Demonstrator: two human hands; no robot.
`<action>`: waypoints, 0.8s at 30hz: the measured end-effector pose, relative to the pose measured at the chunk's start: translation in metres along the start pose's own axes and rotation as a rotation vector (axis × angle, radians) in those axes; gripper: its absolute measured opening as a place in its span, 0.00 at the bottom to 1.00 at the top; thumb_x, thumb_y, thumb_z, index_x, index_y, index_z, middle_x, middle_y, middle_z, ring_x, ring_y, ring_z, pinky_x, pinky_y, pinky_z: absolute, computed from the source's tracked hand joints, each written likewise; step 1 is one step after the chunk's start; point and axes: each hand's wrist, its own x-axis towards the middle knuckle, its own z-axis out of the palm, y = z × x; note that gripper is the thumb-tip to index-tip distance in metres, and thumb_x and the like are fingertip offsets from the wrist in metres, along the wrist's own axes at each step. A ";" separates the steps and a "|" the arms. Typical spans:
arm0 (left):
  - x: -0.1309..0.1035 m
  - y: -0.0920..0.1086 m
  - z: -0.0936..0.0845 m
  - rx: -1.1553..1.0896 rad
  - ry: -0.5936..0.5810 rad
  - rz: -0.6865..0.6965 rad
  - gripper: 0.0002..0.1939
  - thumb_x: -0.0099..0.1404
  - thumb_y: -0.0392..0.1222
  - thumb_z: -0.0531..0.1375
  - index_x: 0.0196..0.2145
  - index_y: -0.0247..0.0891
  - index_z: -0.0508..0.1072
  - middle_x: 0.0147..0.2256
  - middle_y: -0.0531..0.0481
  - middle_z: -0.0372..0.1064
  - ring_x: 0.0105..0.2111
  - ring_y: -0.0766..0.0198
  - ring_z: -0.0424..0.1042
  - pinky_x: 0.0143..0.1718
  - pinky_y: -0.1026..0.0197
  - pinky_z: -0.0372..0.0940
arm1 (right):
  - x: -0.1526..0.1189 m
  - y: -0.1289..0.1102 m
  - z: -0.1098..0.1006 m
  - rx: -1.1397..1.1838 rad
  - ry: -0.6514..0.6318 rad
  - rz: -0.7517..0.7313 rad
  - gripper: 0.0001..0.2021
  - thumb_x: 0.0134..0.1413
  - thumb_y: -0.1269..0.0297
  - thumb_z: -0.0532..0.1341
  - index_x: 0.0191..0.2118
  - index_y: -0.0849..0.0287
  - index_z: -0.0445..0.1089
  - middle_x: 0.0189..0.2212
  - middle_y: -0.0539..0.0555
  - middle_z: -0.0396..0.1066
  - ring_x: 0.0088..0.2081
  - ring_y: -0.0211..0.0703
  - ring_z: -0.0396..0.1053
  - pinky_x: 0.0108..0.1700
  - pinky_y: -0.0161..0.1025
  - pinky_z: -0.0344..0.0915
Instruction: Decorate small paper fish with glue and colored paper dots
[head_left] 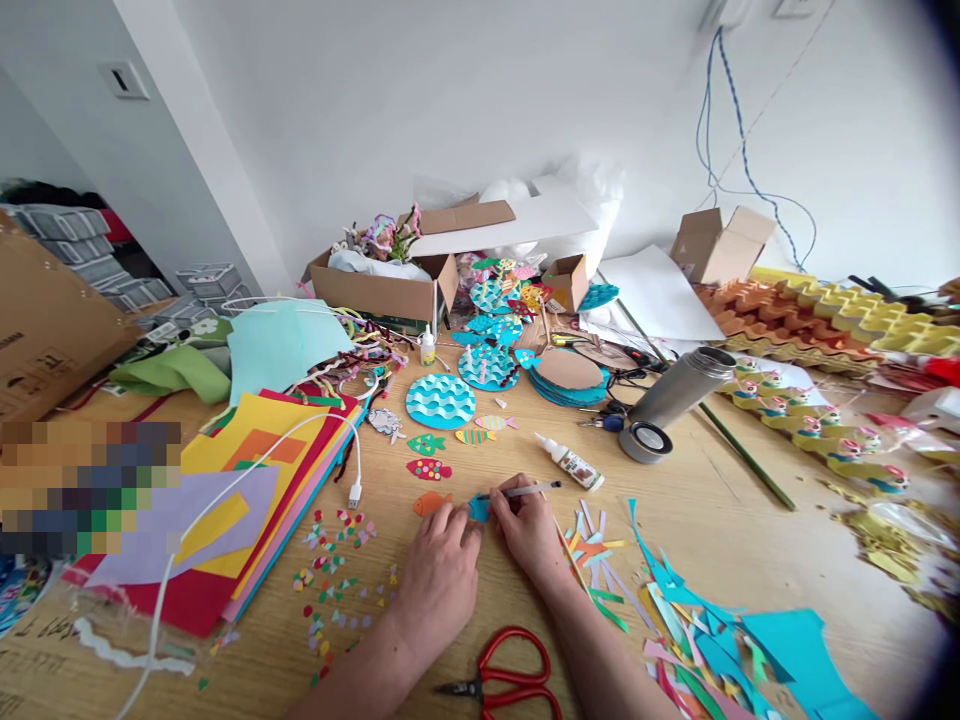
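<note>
Pen [537,489] in right fingers [505,507]

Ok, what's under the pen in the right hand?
A small blue paper piece lies under the tip of the pen. The right hand covers what is beneath it; the piece's full outline can't be seen.

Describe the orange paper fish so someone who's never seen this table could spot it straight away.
On the wooden table, go right from the stack of coloured paper to the left hand. The orange fish lies right beside that hand, on its far side. It looks orange all over, while the red fish just beyond carries light-coloured dots.
</note>
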 end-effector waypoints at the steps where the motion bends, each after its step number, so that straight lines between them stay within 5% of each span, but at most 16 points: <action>1: 0.000 0.000 0.000 -0.001 -0.001 -0.002 0.19 0.63 0.32 0.54 0.52 0.36 0.71 0.56 0.42 0.65 0.58 0.49 0.58 0.60 0.47 0.57 | 0.000 0.001 0.000 0.000 0.003 0.000 0.16 0.57 0.49 0.57 0.28 0.56 0.62 0.19 0.50 0.67 0.18 0.39 0.62 0.22 0.35 0.58; 24: 0.002 0.002 -0.004 -0.004 -0.046 -0.001 0.19 0.63 0.33 0.55 0.52 0.32 0.70 0.56 0.40 0.64 0.58 0.48 0.58 0.61 0.47 0.56 | 0.000 0.000 0.001 -0.019 0.136 0.013 0.14 0.54 0.52 0.58 0.25 0.55 0.60 0.16 0.48 0.63 0.18 0.38 0.60 0.22 0.34 0.56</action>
